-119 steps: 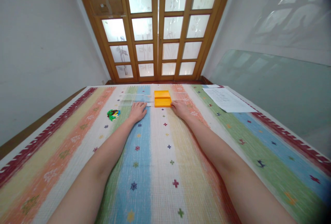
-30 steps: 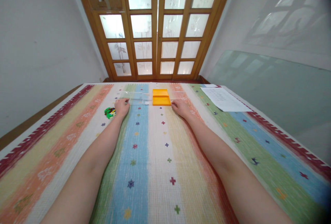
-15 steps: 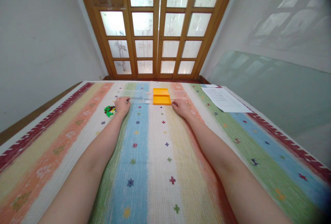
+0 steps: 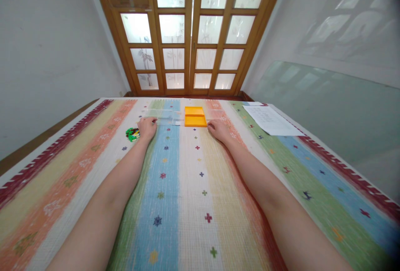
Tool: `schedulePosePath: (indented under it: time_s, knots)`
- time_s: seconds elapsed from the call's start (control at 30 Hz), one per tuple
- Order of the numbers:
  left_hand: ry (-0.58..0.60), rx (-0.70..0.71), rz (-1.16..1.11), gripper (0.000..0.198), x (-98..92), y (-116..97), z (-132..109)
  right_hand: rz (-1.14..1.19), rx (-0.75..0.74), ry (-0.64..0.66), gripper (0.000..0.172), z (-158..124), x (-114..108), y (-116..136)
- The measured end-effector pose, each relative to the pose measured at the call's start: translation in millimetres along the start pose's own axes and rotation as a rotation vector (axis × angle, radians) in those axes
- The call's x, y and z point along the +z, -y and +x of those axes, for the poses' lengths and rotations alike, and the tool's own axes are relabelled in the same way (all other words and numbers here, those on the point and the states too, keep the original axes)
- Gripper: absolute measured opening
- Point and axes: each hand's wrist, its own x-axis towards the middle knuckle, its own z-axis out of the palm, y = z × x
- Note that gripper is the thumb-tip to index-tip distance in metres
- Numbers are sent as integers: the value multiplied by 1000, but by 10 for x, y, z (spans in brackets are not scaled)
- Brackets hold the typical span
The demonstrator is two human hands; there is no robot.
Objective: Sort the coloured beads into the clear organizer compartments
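My left hand [image 4: 146, 127] lies far out on the striped cloth, fingers curled against the front left corner of a clear plastic tray [image 4: 163, 116]. A small heap of green and mixed-colour pieces [image 4: 132, 134] sits just left of that hand. My right hand [image 4: 218, 130] rests with bent fingers, its tips at the front right corner of an orange tray [image 4: 195, 116]. The orange tray stands right of the clear one, touching it. Whether either hand truly grips its tray is hard to see at this distance.
A printed sheet of paper [image 4: 270, 119] lies at the far right of the cloth. A glass pane [image 4: 328, 104] leans on the right wall. Wooden glazed doors [image 4: 190, 33] stand behind the table's far edge.
Since four seconds ago my left hand has slid left from beside the orange tray to the clear tray's left end, near the coloured pieces. In the last second nothing has visibly moved.
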Motion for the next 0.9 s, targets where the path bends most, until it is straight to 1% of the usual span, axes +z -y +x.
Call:
schedulePosePath:
  time_s: [0.47, 0.9]
  knots:
    - [24, -14, 31, 39, -31, -31, -7, -3, -24, -23, 21, 3, 39, -41]
    - [4, -6, 51, 38, 57, 36, 26, 15, -22, -22, 21, 8, 52, -51]
